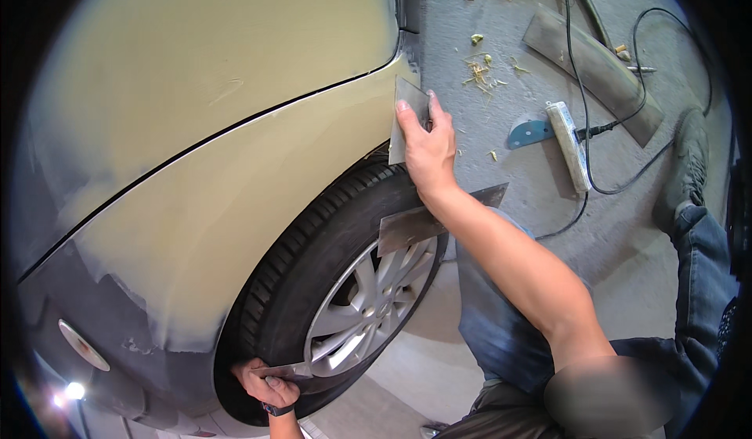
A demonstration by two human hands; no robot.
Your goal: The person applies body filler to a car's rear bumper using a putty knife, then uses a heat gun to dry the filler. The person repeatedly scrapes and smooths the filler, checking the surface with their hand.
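Observation:
My right hand (429, 143) is closed on a flat metal putty spreader (403, 122), held against the edge of the fender (258, 188) just above the tyre. Pale yellow filler covers that fender and the panel (227, 39) beyond the dark seam. Down at the left, my left hand (269, 384), with a dark band at the wrist, grips a smaller metal spreader (288, 371) beside the tyre (301, 259). A third, darker metal plate (407, 229) lies across the wheel's upper side, partly behind my right forearm; what supports it is hidden.
The silver wheel rim (368, 314) sits near my bent knee (501, 314). On the grey floor at right lie a white power strip (569, 145) with black cable, a blue sanding disc (529, 133), a long board (595, 75) and yellowish scraps (482, 73). My shoe (688, 161) is beyond.

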